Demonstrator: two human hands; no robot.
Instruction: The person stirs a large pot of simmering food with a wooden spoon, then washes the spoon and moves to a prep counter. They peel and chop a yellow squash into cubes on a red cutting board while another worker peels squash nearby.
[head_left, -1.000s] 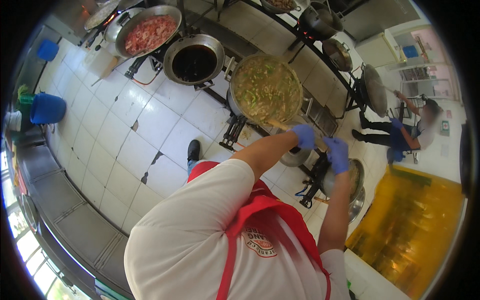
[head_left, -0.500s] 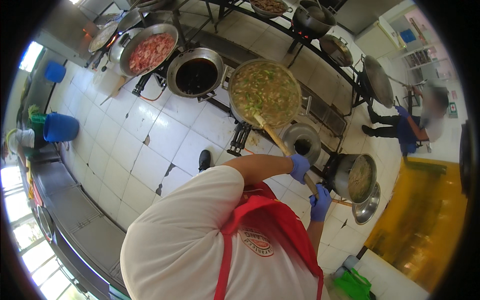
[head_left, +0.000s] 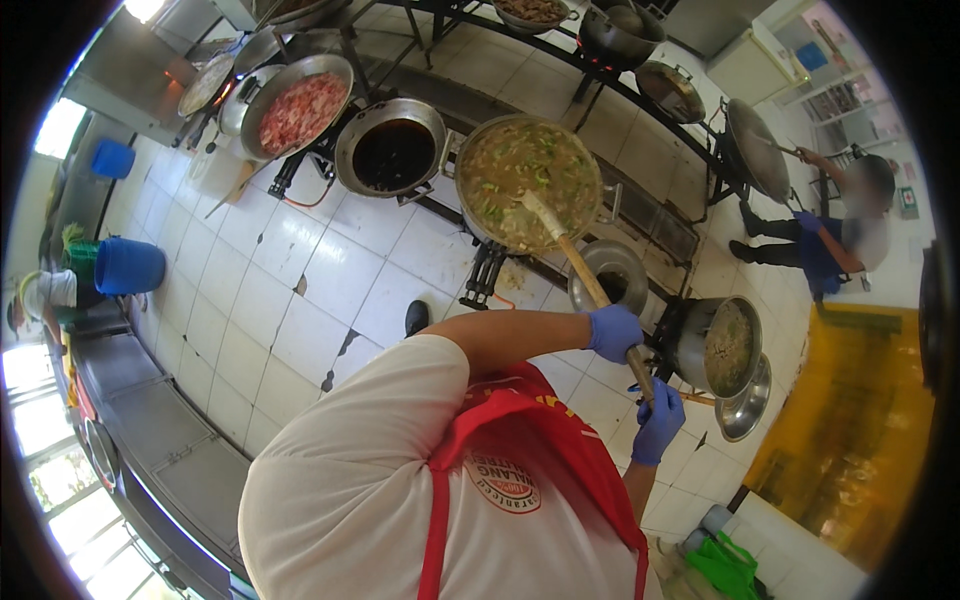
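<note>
Both my hands, in blue gloves, are closed round a long wooden paddle (head_left: 585,268). My left hand (head_left: 615,333) grips the middle of its shaft; my right hand (head_left: 658,420) holds the upper end, nearer my body. The pale blade dips into a large wok (head_left: 461,172) of brownish soup with green pieces (head_left: 515,165), which sits on a burner. Beside that wok, to the left, stands a smaller pan of dark liquid (head_left: 393,157). Below the shaft is a wide-rimmed metal pan (head_left: 590,262), partly hidden.
A pan of raw meat (head_left: 303,112) stands at the upper left. At right are a deep pot (head_left: 728,345) and a steel bowl (head_left: 745,410). Another person (head_left: 850,215) works at a far wok (head_left: 752,150). A blue bin (head_left: 130,265) is on the left.
The paddle's blade has moved right within the soup, and more of the blade shows. Both hands have shifted slightly right and down with the shaft.
</note>
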